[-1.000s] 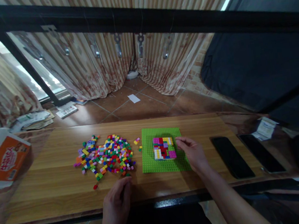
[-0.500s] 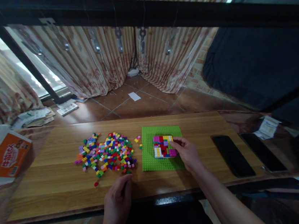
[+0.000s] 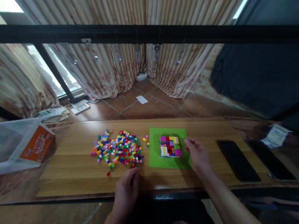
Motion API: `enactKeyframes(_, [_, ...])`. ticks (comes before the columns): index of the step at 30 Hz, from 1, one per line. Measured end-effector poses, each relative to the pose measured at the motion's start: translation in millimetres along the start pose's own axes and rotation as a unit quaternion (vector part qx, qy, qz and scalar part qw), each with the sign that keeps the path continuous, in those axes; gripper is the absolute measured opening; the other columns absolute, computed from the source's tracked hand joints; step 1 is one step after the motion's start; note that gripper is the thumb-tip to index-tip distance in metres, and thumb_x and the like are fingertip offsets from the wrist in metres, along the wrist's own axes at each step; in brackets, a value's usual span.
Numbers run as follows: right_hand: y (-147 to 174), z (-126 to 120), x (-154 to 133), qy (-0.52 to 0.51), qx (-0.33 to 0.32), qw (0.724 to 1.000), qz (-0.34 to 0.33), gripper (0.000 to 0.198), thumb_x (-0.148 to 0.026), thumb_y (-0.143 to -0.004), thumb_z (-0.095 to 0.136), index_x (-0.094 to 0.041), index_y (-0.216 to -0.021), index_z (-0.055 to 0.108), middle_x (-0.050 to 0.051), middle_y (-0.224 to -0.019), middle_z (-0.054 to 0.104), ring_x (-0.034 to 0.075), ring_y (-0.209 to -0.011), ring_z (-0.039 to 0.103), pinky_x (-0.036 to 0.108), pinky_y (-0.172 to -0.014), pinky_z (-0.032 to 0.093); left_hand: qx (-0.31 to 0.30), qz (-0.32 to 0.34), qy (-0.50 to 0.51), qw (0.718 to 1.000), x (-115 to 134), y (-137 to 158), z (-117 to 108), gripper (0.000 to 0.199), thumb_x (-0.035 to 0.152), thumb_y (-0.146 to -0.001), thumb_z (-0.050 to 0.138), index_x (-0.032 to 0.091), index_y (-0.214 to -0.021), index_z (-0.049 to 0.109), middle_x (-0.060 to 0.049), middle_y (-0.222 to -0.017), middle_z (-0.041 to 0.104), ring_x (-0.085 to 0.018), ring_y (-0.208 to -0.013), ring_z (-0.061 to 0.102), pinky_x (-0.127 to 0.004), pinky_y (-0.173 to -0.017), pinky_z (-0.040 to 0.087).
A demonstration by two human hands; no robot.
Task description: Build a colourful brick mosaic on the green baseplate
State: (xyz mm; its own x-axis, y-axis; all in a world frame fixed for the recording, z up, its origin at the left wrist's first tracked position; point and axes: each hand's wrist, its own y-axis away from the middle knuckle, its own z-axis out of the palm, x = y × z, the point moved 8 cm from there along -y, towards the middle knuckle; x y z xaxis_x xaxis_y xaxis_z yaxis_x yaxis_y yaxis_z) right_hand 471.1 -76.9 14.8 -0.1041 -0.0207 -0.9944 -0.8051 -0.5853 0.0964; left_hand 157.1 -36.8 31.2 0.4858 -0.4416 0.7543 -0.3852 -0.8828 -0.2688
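On the green studded baseplate point(image 3: 155, 158) stands a block of toy bricks point(image 3: 170, 146) in pink, red, yellow, white, lime and purple. My right hand point(image 3: 198, 157) is just off the block's right side, over the plate's right edge, with its fingers curled together. Whatever its fingertips may hold is hidden. At the table's front edge rests my left hand point(image 3: 127, 187), closed, its palm out of sight; I cannot make out whether anything is in it. Just beyond that hand lies a spread-out pile of small loose bricks point(image 3: 123, 146) in many colours.
A few stray bricks point(image 3: 145, 138) lie between pile and baseplate. Two dark phone-like slabs, one point(image 3: 238, 160) nearer and one point(image 3: 271, 160) farther right, lie at the right. A clear plastic bin point(image 3: 9, 125) with an orange label stands left of the wooden board point(image 3: 72, 172).
My right hand has drawn back to the right, off the brick block it was touching. My left hand stays closed at the table edge. The whole view has shifted.
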Motion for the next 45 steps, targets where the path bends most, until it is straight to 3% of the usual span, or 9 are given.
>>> enactKeyframes(2, [9,-11,-11,-0.006,0.03,0.999,-0.027,0.036,-0.045,-0.064,0.074,-0.017,-0.086,0.067,-0.002,-0.07,0.063,0.009,-0.058,0.054,0.022,-0.056,0.044,0.001,-0.001,0.005,1.0,0,0,0,0.018,0.023,-0.09,0.048,0.018,-0.098,0.064,-0.005,-0.089,0.071,-0.016,-0.081,0.068,-0.025,-0.075,0.053])
enactKeyframes(5, [28,-11,-26,0.041,0.02,0.998,-0.054,0.033,-0.043,-0.069,0.07,-0.017,-0.088,0.067,-0.002,-0.069,0.062,0.009,-0.058,0.052,0.022,-0.056,0.042,0.005,-0.003,0.01,1.0,1,0,0,0.017,0.021,-0.089,0.049,0.018,-0.098,0.063,-0.005,-0.091,0.071,-0.016,-0.084,0.067,-0.025,-0.076,0.053])
enactKeyframes(9, [61,19,-41,0.139,-0.085,0.981,-0.103,0.027,-0.042,-0.077,0.064,-0.019,-0.09,0.068,0.003,-0.082,0.068,0.015,-0.073,0.061,0.029,-0.068,0.048,0.003,-0.007,0.015,1.0,1,2,2,0.016,0.02,-0.09,0.048,0.019,-0.097,0.063,-0.004,-0.092,0.07,-0.015,-0.086,0.067,-0.024,-0.078,0.051])
enactKeyframes(14, [99,87,-45,0.266,-0.267,0.9,-0.22,0.019,-0.03,-0.086,0.053,-0.021,-0.088,0.069,0.005,-0.09,0.068,0.019,-0.085,0.063,0.032,-0.078,0.048,-0.001,-0.009,0.022,1.0,0,4,3,0.016,0.021,-0.091,0.047,0.019,-0.097,0.062,-0.004,-0.093,0.069,-0.015,-0.087,0.066,-0.025,-0.078,0.05])
enactKeyframes(20, [98,139,-38,0.389,-0.266,0.827,-0.307,0.024,-0.015,-0.087,0.045,-0.018,-0.089,0.069,0.007,-0.086,0.066,0.019,-0.08,0.06,0.03,-0.077,0.045,-0.01,-0.01,0.027,1.0,2,4,3,0.017,0.021,-0.092,0.044,0.019,-0.096,0.061,-0.005,-0.089,0.068,-0.015,-0.084,0.065,-0.025,-0.076,0.05])
enactKeyframes(23, [87,153,-33,0.438,-0.259,0.801,-0.314,0.024,-0.012,-0.085,0.047,-0.017,-0.09,0.07,0.007,-0.085,0.064,0.019,-0.08,0.059,0.03,-0.077,0.043,-0.011,-0.008,0.033,0.999,3,4,3,0.018,0.02,-0.092,0.043,0.019,-0.096,0.061,-0.005,-0.088,0.068,-0.015,-0.083,0.065,-0.026,-0.075,0.05])
enactKeyframes(28, [80,174,-21,0.45,-0.329,0.773,-0.303,0.027,-0.009,-0.082,0.05,-0.019,-0.091,0.073,0.006,-0.087,0.063,0.018,-0.083,0.057,0.028,-0.079,0.043,-0.017,-0.01,0.036,0.999,2,4,4,0.019,0.022,-0.092,0.043,0.019,-0.096,0.061,-0.006,-0.087,0.068,-0.016,-0.082,0.065,-0.027,-0.075,0.051])
enactKeyframes(34, [79,185,-8,0.445,-0.36,0.768,-0.289,0.028,-0.009,-0.08,0.053,-0.023,-0.091,0.074,0.006,-0.091,0.063,0.019,-0.087,0.057,0.028,-0.082,0.043,-0.007,-0.008,0.039,0.999,3,2,1,0.017,0.021,-0.091,0.046,0.019,-0.096,0.062,-0.005,-0.089,0.069,-0.016,-0.083,0.066,-0.026,-0.075,0.051])
enactKeyframes(45, [84,190,-4,0.495,-0.346,0.746,-0.281,0.018,-0.012,-0.084,0.053,-0.02,-0.091,0.067,0.007,-0.095,0.061,0.019,-0.093,0.055,0.028,-0.085,0.04,-0.008,-0.004,0.015,1.0,4,1,0,0.018,0.022,-0.091,0.046,0.018,-0.096,0.063,-0.006,-0.09,0.07,-0.017,-0.084,0.067,-0.027,-0.076,0.052])
